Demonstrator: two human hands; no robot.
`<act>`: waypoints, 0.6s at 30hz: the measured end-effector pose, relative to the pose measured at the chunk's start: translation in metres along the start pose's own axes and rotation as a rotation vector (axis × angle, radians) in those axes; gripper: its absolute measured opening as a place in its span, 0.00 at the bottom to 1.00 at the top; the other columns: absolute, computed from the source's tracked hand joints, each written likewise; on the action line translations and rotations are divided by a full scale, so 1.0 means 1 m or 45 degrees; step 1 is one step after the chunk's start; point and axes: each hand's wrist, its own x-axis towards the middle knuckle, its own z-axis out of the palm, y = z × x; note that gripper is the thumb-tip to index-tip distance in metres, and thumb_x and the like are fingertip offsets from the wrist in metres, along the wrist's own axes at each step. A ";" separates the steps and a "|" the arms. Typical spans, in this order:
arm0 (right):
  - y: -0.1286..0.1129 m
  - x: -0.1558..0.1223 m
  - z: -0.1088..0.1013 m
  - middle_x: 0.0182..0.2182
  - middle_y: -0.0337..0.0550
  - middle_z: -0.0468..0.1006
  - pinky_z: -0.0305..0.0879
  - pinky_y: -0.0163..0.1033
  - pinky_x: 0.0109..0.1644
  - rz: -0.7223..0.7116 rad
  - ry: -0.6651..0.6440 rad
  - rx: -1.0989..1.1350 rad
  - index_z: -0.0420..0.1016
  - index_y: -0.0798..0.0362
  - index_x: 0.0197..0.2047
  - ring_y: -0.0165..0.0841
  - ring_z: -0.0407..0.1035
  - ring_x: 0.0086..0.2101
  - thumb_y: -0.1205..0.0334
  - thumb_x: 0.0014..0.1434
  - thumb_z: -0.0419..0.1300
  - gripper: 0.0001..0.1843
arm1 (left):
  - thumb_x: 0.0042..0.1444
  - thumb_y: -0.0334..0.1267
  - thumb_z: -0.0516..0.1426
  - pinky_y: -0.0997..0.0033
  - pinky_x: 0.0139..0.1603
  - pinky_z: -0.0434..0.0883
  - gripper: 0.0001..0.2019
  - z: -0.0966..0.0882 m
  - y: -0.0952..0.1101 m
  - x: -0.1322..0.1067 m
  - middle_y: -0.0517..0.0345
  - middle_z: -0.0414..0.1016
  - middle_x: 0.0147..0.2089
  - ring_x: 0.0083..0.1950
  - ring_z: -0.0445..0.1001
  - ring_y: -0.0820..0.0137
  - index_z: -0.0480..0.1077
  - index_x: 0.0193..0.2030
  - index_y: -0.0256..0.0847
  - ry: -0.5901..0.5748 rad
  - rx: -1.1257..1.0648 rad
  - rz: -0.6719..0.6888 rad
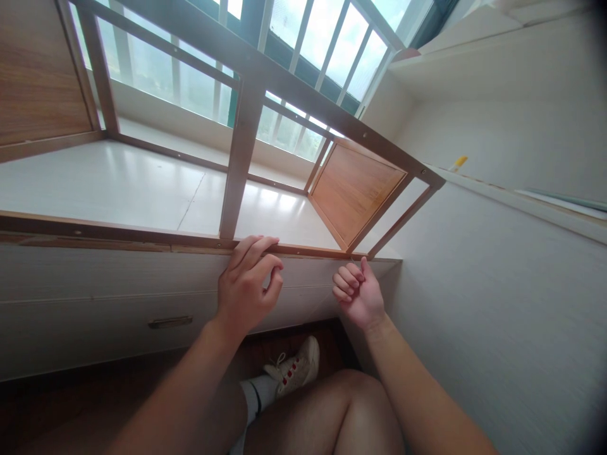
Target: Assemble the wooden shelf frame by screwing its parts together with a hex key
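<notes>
A brown wooden frame with rails, uprights and panels (239, 145) lies on a white window seat (123, 183). My left hand (246, 284) rests its fingertips on the frame's near bottom rail (142, 237), the fingers curled and the thumb tucked under, gripping the rail's edge. My right hand (356, 292) hovers just right of it, below the frame's near right corner, with the fingers curled into a loose fist and the thumb up. A thin thread or small item may be pinched in it; I cannot make it out.
A wooden end panel (355, 189) stands at the frame's right side. A drawer with a metal pull (169, 322) sits under the seat. A white wall (497, 303) closes the right. My knee (332, 411) and white sneaker (296, 366) are below, on dark floor.
</notes>
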 end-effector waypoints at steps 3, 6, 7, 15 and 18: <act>0.002 -0.001 0.006 0.21 0.31 0.40 0.43 0.31 0.19 -0.022 0.019 0.111 0.39 0.49 0.24 0.29 0.36 0.20 0.51 0.70 0.53 0.29 | 0.61 0.28 0.56 0.53 0.71 0.63 0.07 0.000 0.000 0.000 0.57 0.74 0.61 0.67 0.65 0.57 0.72 0.36 0.44 0.004 -0.001 0.006; 0.000 -0.002 0.009 0.20 0.31 0.41 0.44 0.31 0.18 -0.006 0.032 0.257 0.40 0.49 0.24 0.29 0.36 0.20 0.58 0.70 0.51 0.26 | 0.61 0.28 0.56 0.53 0.71 0.63 0.07 -0.001 0.000 0.000 0.57 0.74 0.61 0.67 0.65 0.58 0.72 0.36 0.44 -0.002 -0.002 0.004; -0.001 -0.002 0.010 0.20 0.30 0.41 0.45 0.31 0.18 -0.006 0.032 0.285 0.40 0.49 0.24 0.29 0.36 0.19 0.61 0.70 0.50 0.26 | 0.60 0.28 0.56 0.54 0.71 0.63 0.07 -0.001 0.000 0.000 0.57 0.74 0.61 0.67 0.65 0.58 0.72 0.36 0.44 -0.003 -0.004 0.003; -0.006 -0.001 0.014 0.19 0.31 0.42 0.47 0.27 0.17 -0.052 0.030 0.324 0.41 0.50 0.22 0.28 0.37 0.19 0.73 0.67 0.50 0.25 | 0.59 0.27 0.56 0.54 0.71 0.62 0.08 -0.001 0.000 0.000 0.57 0.74 0.61 0.67 0.65 0.58 0.73 0.36 0.44 -0.005 -0.012 0.005; -0.008 -0.001 0.014 0.19 0.30 0.42 0.48 0.26 0.17 -0.004 0.051 0.311 0.40 0.49 0.23 0.27 0.37 0.19 0.71 0.70 0.47 0.25 | 0.60 0.27 0.56 0.54 0.71 0.62 0.07 -0.001 0.000 0.001 0.56 0.74 0.61 0.67 0.65 0.58 0.72 0.36 0.44 -0.007 -0.006 0.009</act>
